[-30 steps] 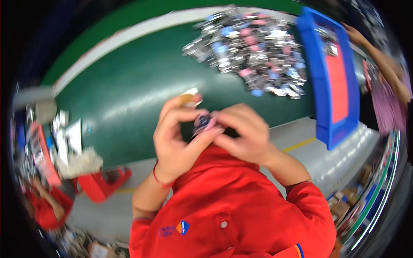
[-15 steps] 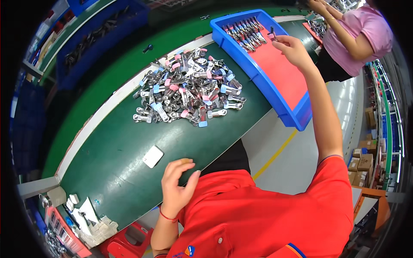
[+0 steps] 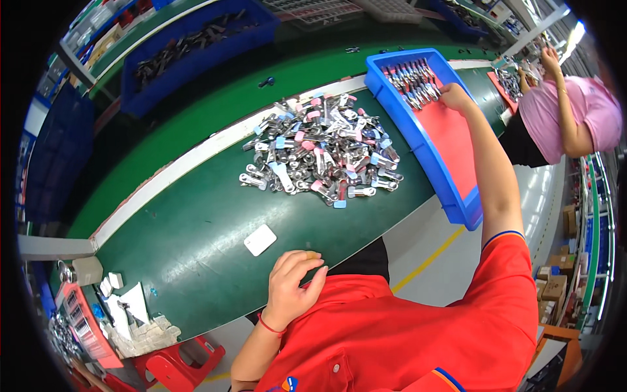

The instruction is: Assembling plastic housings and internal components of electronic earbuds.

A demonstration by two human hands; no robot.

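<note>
1. Lowered since the earlier frame, the right hand (image 3: 457, 101) goes from above the blue tray (image 3: 465, 212) down to the near end of the clip rows (image 3: 411, 81); the whole view is also shifted.
2. Its fingers are drawn together; whether they grip a clip, I cannot tell.
3. Half-curled and slack, the left hand (image 3: 294, 287) shows nothing gripped; it is near the table's front edge, beside a white rounded card (image 3: 260, 240).
4. Done, it seems: metal spring clips laid side by side at the tray's far end.
5. Left, judging by how things lie: a loose pile of spring clips (image 3: 326, 150) with pink and blue pads, on the green table (image 3: 196, 261) beside the tray; red liner (image 3: 450, 150) shows beyond the rows.
6. Counts: one tray, two clip rows, one pile, one card; individual clips overlap too much to count.
</note>
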